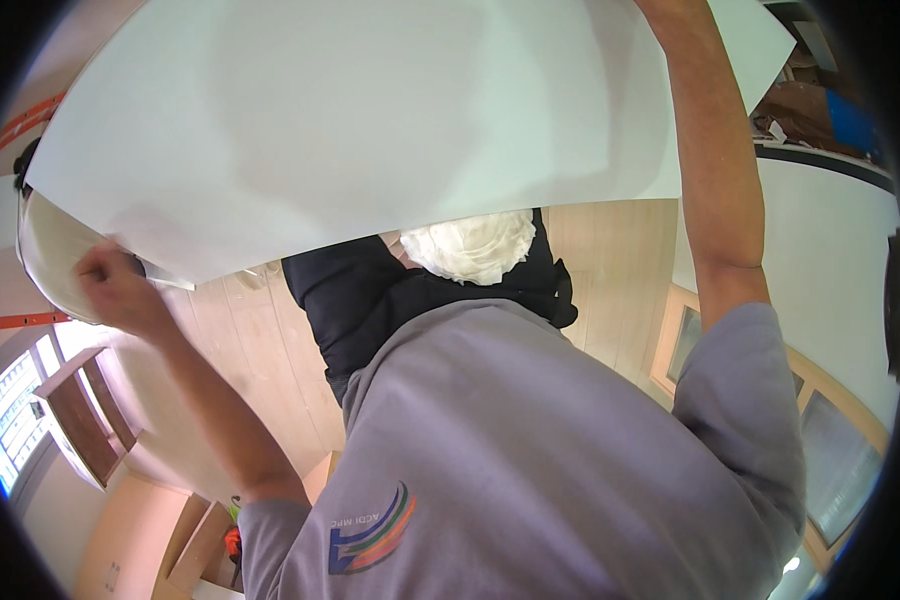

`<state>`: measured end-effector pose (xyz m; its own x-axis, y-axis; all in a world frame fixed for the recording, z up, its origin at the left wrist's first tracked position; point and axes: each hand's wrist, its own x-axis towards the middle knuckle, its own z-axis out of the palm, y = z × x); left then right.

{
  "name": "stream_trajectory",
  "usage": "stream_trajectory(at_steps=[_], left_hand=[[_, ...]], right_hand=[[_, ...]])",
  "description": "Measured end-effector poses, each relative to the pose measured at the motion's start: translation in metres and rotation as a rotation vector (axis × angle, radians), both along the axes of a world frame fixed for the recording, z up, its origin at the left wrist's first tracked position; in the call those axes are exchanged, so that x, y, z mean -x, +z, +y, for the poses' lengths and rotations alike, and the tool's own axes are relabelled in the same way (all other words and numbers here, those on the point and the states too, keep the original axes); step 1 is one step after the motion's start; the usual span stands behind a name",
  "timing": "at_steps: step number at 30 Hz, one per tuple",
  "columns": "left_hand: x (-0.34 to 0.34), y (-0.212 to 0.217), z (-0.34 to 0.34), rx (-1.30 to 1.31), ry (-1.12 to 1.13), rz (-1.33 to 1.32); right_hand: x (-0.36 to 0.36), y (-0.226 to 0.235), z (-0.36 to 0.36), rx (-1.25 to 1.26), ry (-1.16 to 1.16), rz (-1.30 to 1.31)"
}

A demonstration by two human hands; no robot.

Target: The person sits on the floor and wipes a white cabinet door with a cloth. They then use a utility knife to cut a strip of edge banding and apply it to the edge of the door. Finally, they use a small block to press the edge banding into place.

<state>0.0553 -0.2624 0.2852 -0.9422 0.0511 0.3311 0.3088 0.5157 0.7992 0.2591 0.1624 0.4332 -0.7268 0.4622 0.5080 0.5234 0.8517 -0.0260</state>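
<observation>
Sheet [400, 110]: white, large, across upper view
Left hand [122, 287]: blurred, curled, by sheet's lower-left edge; can't tell if gripping
Right hand: out of frame, grip can't tell
White bundle [470, 250]: below sheet edge

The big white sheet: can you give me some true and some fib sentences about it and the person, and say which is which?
1. The white sheet is in front of the person. True.
2. The person's shirt is bright red. False: the grey shirt has a colourful logo.
3. The left hand looks blurry. True.
4. The right hand is in the picture's middle. False: only the right arm shows, reaching past the top edge.
5. The trousers are black. True.
</observation>
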Motion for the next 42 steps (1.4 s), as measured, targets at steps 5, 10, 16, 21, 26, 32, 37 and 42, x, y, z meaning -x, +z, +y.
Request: stream_trajectory(at_steps=[5,10,16,21,26,32,37,42], left_hand=[[-0.216,-0.051,0.112,0.353,-1.446,-0.03],[-0.247,-0.115,0.129,0.478,-1.371,0.022],[-0.166,-0.007,0.075,-0.143,-1.461,-0.392],[-0.076,0.153,-0.061,-0.793,-0.58,-0.088],[0.043,0.183,-0.077,-0.185,-0.222,-0.166],[0.079,0.207,-0.009,0.212,-0.44,-0.456],[0.06,0.195,-0.007,0.644,-0.289,-0.239],[0.065,0.184,-0.018,0.729,-0.385,-0.02]], right_hand=[[0.011,0.019,-0.012,0.105,0.031,-0.023],[0.037,0.006,-0.015,0.054,0.157,0.058],[0.019,-0.006,-0.014,-0.059,0.321,0.245],[-0.005,0.009,-0.038,0.028,0.352,0.261],[-0.017,0.014,-0.048,0.11,0.417,0.183],[-0.046,0.027,-0.049,0.072,0.372,0.105],[-0.107,0.064,0.029,0.39,0.173,-0.242],[-0.127,0.043,0.039,-0.014,0.283,0.002]])
